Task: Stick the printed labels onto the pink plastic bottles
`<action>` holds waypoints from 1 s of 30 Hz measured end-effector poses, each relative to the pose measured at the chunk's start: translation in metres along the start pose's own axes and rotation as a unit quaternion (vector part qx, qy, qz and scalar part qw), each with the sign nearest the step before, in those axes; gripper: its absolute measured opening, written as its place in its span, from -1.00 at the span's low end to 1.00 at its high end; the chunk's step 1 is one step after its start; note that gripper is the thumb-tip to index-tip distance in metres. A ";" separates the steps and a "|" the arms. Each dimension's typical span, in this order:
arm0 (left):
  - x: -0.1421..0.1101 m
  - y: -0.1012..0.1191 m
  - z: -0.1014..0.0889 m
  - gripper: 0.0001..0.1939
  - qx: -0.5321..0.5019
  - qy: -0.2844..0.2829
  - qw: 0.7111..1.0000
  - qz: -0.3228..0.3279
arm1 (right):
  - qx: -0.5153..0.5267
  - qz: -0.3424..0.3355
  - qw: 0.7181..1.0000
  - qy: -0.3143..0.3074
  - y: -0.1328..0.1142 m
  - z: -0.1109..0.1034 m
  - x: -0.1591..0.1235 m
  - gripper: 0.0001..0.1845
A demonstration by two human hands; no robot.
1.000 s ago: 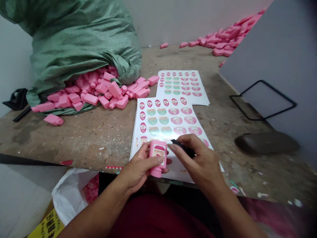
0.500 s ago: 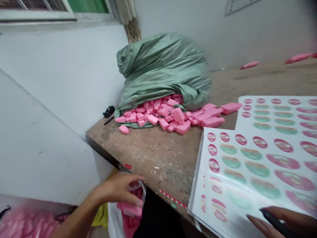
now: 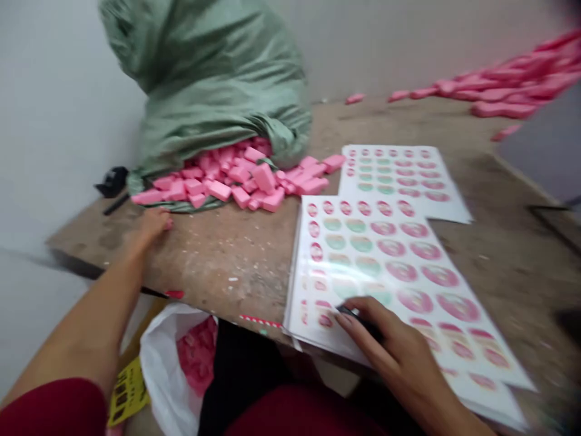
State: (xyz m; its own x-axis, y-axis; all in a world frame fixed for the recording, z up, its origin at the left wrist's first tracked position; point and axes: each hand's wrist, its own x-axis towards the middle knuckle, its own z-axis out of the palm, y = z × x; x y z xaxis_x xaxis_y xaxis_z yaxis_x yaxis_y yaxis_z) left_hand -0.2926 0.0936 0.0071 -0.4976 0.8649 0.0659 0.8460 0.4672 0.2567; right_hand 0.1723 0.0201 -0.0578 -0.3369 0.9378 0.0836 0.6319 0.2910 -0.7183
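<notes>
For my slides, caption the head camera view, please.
Right hand holds a black pen over sticker sheets; left hand rests on the bench near spilled pink bottles.

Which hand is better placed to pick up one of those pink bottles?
Probably the left hand: it shows nothing held and sits on the table close to the pile of pink bottles. The right hand is farther off, gripping a dark pen-like tool on the sticker sheets.
</notes>
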 end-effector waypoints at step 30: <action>-0.184 0.223 0.083 -0.64 -0.733 -0.357 0.546 -0.193 | -0.239 -0.077 0.965 0.075 -0.007 -0.008 0.002 -0.81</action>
State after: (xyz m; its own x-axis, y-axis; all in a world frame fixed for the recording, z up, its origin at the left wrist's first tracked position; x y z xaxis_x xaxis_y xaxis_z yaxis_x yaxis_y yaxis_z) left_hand 0.0035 0.0541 -0.0278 0.0591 0.8496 -0.5242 -0.6182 0.4434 0.6490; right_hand 0.1730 0.0210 -0.0468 -0.3706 0.8829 0.2883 0.8444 0.4496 -0.2915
